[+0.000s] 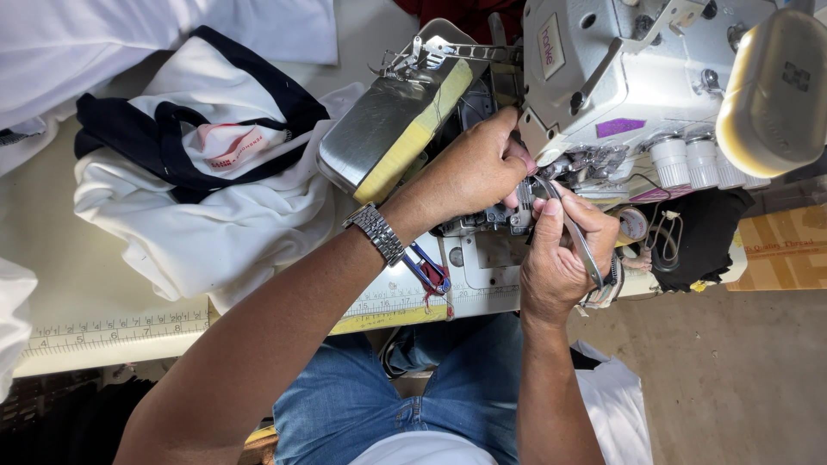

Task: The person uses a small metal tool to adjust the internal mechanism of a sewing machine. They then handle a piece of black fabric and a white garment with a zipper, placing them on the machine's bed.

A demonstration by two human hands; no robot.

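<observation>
Right hand (556,258) closed its grip on metal tweezers (575,231), tips just above at the overlock machine's (620,77) needle area, left hand (469,172) beside them with fingers pressed into the mechanism, holding nothing visible, blue thread snips (426,269) left on the worktop (112,331), white-and-navy garment (198,181) farther left.

A pale work table (103,349) edged with a measuring strip (112,327) stands over a bare grey-brown floor (732,379).

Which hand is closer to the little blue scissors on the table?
The left hand. Its wrist, wearing the watch, passes right beside the blue scissors. The right hand is farther off to the side, holding tweezers at the sewing machine.
</observation>
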